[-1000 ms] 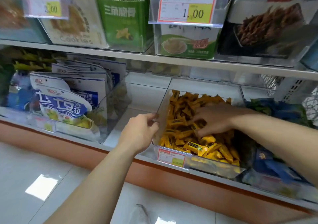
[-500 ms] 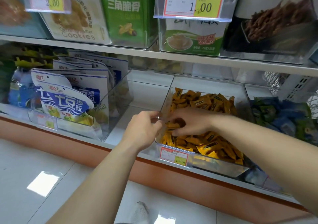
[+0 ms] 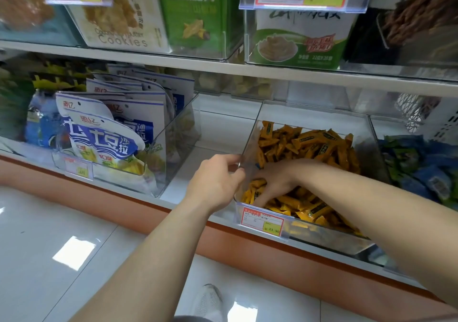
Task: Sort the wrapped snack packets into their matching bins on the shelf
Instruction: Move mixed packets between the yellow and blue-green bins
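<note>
Since the frame half a second earlier, the right hand (image 3: 275,185) is found lower, moved down toward the front left corner of the clear bin (image 3: 251,133). The left hand (image 3: 218,183) is kept at that bin's left wall.

Far left: blue-and-white pouches (image 3: 111,143) are stood upright in a transparent holder (image 3: 179,146). The row is closed off by its slanted right wall. Between that wall and the clear bin a strip of bare white shelf (image 3: 215,133) is left open, running back to the rear panel. Its front part is covered by the left hand. Overhead room is capped by the upper shelf edge (image 3: 223,67), well above both hands. Below, the shelf front is bordered by an orange base strip (image 3: 99,193), then glossy floor tiles (image 3: 49,235), where a white shoe (image 3: 208,302) is seen.

Left hand: the fingers are curled, and the rim of the bin's left wall is pinched between thumb and fingers near its front end.

Yellow packets (image 3: 309,146) are heaped inside the clear bin, higher at the back, lower at the front. The right hand is reached in from the right, just beside the left wall, with its fingertips buried among the front packets. Whether a packet is gripped cannot be told. The two hands are parted only by the bin wall. A red-bordered price tag (image 3: 262,220) is fixed to the bin's front, below the right hand.

Right: blue and green packets (image 3: 421,165) are held in the neighbouring bin, just beside the clear one. A white perforated basket (image 3: 436,121) is set behind them.
</note>
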Available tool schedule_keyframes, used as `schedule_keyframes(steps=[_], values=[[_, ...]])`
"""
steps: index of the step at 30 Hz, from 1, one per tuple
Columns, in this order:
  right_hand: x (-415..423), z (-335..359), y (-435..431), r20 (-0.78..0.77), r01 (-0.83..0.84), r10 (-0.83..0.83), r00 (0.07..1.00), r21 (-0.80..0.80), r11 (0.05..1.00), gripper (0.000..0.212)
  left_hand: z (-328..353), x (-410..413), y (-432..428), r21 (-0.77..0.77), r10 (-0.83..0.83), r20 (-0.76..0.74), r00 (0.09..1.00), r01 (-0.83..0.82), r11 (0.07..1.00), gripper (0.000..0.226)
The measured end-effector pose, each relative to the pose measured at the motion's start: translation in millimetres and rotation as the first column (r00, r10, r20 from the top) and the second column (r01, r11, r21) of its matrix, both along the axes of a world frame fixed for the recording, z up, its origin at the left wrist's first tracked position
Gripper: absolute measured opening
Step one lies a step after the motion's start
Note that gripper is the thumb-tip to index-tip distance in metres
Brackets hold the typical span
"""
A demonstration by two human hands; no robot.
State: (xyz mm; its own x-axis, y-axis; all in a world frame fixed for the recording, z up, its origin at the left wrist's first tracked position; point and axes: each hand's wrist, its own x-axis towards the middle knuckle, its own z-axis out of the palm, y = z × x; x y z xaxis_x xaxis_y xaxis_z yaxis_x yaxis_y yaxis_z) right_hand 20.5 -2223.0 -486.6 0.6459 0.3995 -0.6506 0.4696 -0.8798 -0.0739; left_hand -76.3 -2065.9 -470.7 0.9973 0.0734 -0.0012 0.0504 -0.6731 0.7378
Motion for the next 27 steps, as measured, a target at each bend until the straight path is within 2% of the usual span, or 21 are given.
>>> schedule_keyframes(steps=[5,8,10,12,14,16,19,21,24,27], values=[[-5.4,-7.9,-7.9,-0.103,0.112,-0.094,0.990,0.190,0.975,0.095,0.5,0.0,-0.9,-0.010,-0.001,-0.002,1.000,0.000,1.000,0.029],[-7.9,-4.8,-14.6,-0.095,0.150,-0.128,0.987,0.275,0.950,0.076,-0.8,-1.3,-0.1,-0.025,-0.003,0.007,1.000,0.003,1.000,0.027],[-6.0,0.4,-23.1,-0.067,0.152,-0.141,0.988,0.226,0.962,0.086,-2.0,-0.7,0.9,-0.035,-0.011,0.006,1.000,0.011,0.999,0.027],[-4.2,9.1,-31.4,-0.008,0.118,-0.118,0.993,0.071,0.990,0.106,-3.3,1.2,2.1,-0.031,-0.021,0.005,1.000,0.021,0.999,0.029],[-5.6,19.1,-37.0,0.077,0.074,-0.068,0.995,-0.083,0.994,0.114,-4.1,3.0,3.3,-0.028,-0.020,0.004,1.000,0.020,0.999,0.031],[-6.9,28.6,-41.7,0.062,0.046,-0.041,0.997,-0.096,0.994,0.108,-4.2,4.2,3.6,-0.036,-0.016,-0.003,1.000,0.016,0.999,0.030],[-6.8,42.2,-47.1,0.001,0.054,-0.054,0.999,0.004,0.999,0.092,-4.1,4.0,3.7,-0.050,-0.020,-0.004,1.000,0.019,0.999,0.030],[-5.0,46.8,-45.6,0.122,0.018,-0.024,0.992,0.054,0.998,0.074,-4.2,3.7,3.8,-0.048,-0.022,0.003,1.000,0.022,0.999,0.031],[-2.6,42.7,-32.6,0.370,-0.063,-0.003,0.929,0.166,0.984,0.049,-4.7,3.8,3.9,-0.043,-0.029,0.019,0.999,0.030,0.999,0.032],[6.6,20.6,-17.2,0.408,-0.053,-0.025,0.912,0.177,0.983,0.047,-5.3,4.4,4.1,-0.048,-0.031,0.037,0.999,0.032,0.998,0.030]])
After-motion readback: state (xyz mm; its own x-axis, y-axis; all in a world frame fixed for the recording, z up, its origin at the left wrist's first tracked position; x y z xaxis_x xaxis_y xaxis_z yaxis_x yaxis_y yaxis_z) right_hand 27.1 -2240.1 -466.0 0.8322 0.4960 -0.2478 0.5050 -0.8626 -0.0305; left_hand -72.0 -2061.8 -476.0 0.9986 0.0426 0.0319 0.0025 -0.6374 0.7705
